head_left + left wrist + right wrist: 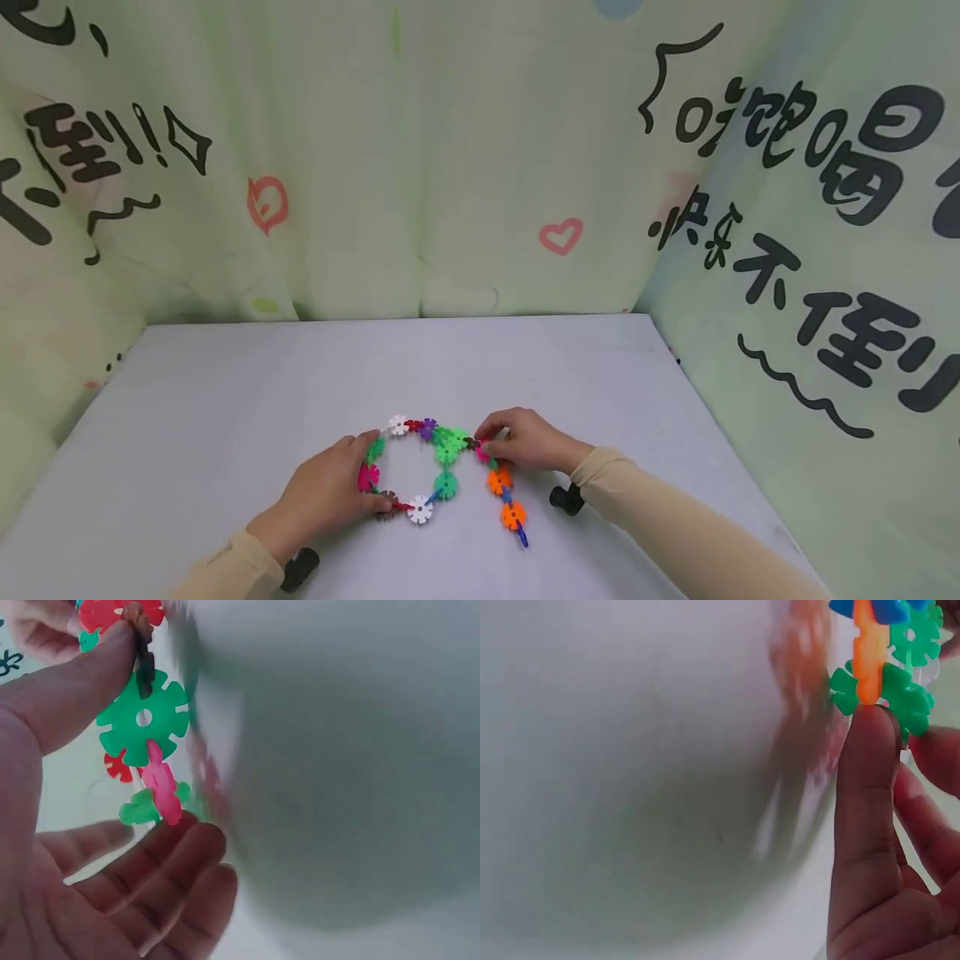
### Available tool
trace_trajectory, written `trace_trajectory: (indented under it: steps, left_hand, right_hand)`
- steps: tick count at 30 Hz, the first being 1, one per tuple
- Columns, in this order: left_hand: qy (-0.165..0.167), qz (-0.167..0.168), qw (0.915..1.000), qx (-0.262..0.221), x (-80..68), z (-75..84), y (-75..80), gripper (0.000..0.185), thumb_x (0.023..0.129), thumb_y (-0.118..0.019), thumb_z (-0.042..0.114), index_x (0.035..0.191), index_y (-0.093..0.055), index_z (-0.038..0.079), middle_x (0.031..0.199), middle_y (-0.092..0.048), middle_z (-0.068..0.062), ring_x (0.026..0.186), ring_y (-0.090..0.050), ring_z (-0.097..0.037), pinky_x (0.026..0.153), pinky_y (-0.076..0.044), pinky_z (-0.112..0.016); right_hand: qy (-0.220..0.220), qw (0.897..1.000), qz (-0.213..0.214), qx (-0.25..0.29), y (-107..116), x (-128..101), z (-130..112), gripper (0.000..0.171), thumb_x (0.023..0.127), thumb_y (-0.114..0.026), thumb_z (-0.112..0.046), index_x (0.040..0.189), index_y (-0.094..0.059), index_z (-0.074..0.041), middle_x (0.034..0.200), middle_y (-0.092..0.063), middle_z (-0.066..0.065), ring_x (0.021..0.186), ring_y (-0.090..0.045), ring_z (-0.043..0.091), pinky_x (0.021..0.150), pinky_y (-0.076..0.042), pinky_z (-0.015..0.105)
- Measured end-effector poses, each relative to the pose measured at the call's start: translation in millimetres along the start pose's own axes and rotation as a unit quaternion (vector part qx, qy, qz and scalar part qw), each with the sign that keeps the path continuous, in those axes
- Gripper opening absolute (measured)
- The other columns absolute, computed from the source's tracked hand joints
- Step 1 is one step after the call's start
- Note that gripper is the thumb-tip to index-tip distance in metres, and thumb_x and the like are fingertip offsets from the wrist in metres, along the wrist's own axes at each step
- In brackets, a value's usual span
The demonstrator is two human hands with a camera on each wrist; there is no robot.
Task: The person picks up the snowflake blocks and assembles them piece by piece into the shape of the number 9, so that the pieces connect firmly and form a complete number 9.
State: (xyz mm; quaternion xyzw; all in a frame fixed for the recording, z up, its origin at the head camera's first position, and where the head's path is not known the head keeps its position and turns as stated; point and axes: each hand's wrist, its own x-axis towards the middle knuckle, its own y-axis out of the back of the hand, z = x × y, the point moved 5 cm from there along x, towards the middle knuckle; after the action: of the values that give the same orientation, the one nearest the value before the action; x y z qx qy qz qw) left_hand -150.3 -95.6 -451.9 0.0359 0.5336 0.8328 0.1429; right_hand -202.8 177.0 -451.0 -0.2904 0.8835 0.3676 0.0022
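Observation:
Interlocking snowflake discs form a ring lying on the table, with a white disc (420, 509) at its near side and a teal disc (446, 484) at its right. From the ring's upper right a tail runs toward the near edge through an orange disc (513, 516) to a blue disc (522, 537). My left hand (326, 486) curls round the ring's left side, its thumb on a brown disc (144, 664) and its fingers by a pink disc (163, 787). My right hand (534, 442) pinches the tail's upper part, its thumb at a green disc (906, 701).
The discs lie on a white-covered table (300, 375). A pale green curtain (465, 167) with black lettering and hearts hangs behind it and along both sides. Black wrist straps (566, 499) show under the sleeves.

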Motion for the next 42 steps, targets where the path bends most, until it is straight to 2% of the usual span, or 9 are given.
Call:
trace_trajectory:
  steps: [7, 11, 15, 21, 26, 31, 34, 37, 42]
  left_hand:
    - [-0.014, 0.069, 0.9975, 0.003, 16.2, -4.4, 8.9, 0.077, 0.07, -0.091, 0.036, 0.133, -0.06, 0.005, 0.109, -0.062, -0.009, 0.078, -0.06, -0.017, 0.065, -0.054, -0.037]
    - [0.001, 0.095, 0.9954, -0.015, 22.8, -5.5, 10.9, 0.066, 0.076, -0.088, 0.031, 0.129, -0.062, 0.003, 0.111, -0.062, -0.013, 0.084, -0.063, -0.023, 0.072, -0.056, -0.042]
    - [0.008, 0.079, 0.9962, -0.034, 20.4, -1.2, 7.0, 0.068, 0.078, -0.086, 0.036, 0.131, -0.061, 0.002, 0.119, -0.06, -0.014, 0.099, -0.063, -0.028, 0.084, -0.053, -0.047]
    - [0.003, 0.075, 0.9964, -0.038, 16.8, 0.3, -1.9, 0.087, 0.069, -0.091, 0.042, 0.135, -0.057, -0.003, 0.13, -0.055, -0.018, 0.112, -0.059, -0.035, 0.092, -0.051, -0.049]
    - [0.005, 0.067, 0.9964, -0.051, 21.0, -4.4, -2.9, 0.085, 0.073, -0.089, 0.035, 0.14, -0.053, -0.001, 0.138, -0.054, -0.018, 0.122, -0.055, -0.037, 0.097, -0.047, -0.052]
    - [-0.004, 0.049, 0.9967, -0.064, 23.2, -7.6, 0.9, 0.087, 0.074, -0.089, 0.034, 0.145, -0.048, 0.004, 0.143, -0.05, -0.016, 0.128, -0.05, -0.037, 0.1, -0.044, -0.054]
    - [-0.007, 0.054, 0.9978, -0.038, 21.2, -7.8, 2.5, 0.091, 0.069, -0.091, 0.039, 0.142, -0.051, 0.003, 0.14, -0.053, -0.015, 0.122, -0.054, -0.036, 0.097, -0.046, -0.053]
    - [-0.016, 0.059, 0.998, -0.017, 19.5, -6.2, 1.6, 0.092, 0.066, -0.092, 0.042, 0.14, -0.053, 0.001, 0.137, -0.056, -0.015, 0.116, -0.058, -0.037, 0.094, -0.048, -0.053]
    - [-0.042, 0.063, 0.997, -0.017, 21.3, -3.6, -0.2, 0.091, 0.068, -0.092, 0.039, 0.14, -0.052, 0.001, 0.137, -0.055, -0.015, 0.115, -0.059, -0.038, 0.095, -0.047, -0.052]
  right_hand:
    - [-0.034, 0.997, 0.022, 0.061, -6.7, -5.1, 6.6, 0.005, 0.093, -0.069, -0.009, 0.098, -0.07, -0.007, 0.073, -0.066, 0.003, 0.058, -0.062, 0.018, 0.058, -0.054, 0.031]
    - [-0.039, 0.995, 0.045, 0.08, -9.1, -7.7, 8.5, 0.006, 0.09, -0.073, -0.009, 0.094, -0.07, -0.006, 0.076, -0.067, 0.002, 0.059, -0.064, 0.019, 0.058, -0.056, 0.033]
    - [-0.042, 0.993, 0.062, 0.092, -12.9, -9.0, 6.9, 0.007, 0.089, -0.075, -0.01, 0.092, -0.069, -0.006, 0.075, -0.067, 0.003, 0.059, -0.065, 0.018, 0.057, -0.057, 0.033]
    - [-0.04, 0.992, 0.075, 0.096, -19.6, -8.6, 1.1, 0.008, 0.09, -0.074, -0.012, 0.089, -0.069, -0.007, 0.073, -0.067, 0.002, 0.058, -0.065, 0.018, 0.056, -0.056, 0.033]
    - [-0.016, 0.997, 0.052, 0.048, -24.3, -6.9, -4.2, 0.004, 0.092, -0.072, -0.016, 0.091, -0.071, -0.012, 0.073, -0.067, -0.003, 0.061, -0.065, 0.014, 0.058, -0.054, 0.029]
    - [0.001, 0.997, 0.074, -0.014, -11.9, -3.0, -5.9, 0.013, 0.092, -0.073, -0.018, 0.103, -0.071, -0.014, 0.09, -0.067, -0.006, 0.071, -0.062, 0.011, 0.065, -0.051, 0.028]
    - [0.015, 0.997, 0.07, -0.003, -4.8, 3.3, -8.0, 0.029, 0.092, -0.071, -0.013, 0.12, -0.067, -0.013, 0.111, -0.066, 0.001, 0.08, -0.062, 0.014, 0.071, -0.051, 0.031]
    - [0.027, 0.999, 0.039, 0.009, -3.7, 11.6, -10.6, 0.04, 0.093, -0.068, -0.007, 0.132, -0.063, -0.013, 0.128, -0.062, 0.007, 0.087, -0.061, 0.016, 0.073, -0.052, 0.032]
    - [0.019, 1.0, 0.001, 0.018, -8.5, 20.6, -9.9, 0.038, 0.093, -0.066, -0.007, 0.131, -0.064, -0.015, 0.123, -0.063, 0.004, 0.082, -0.062, 0.015, 0.071, -0.052, 0.03]
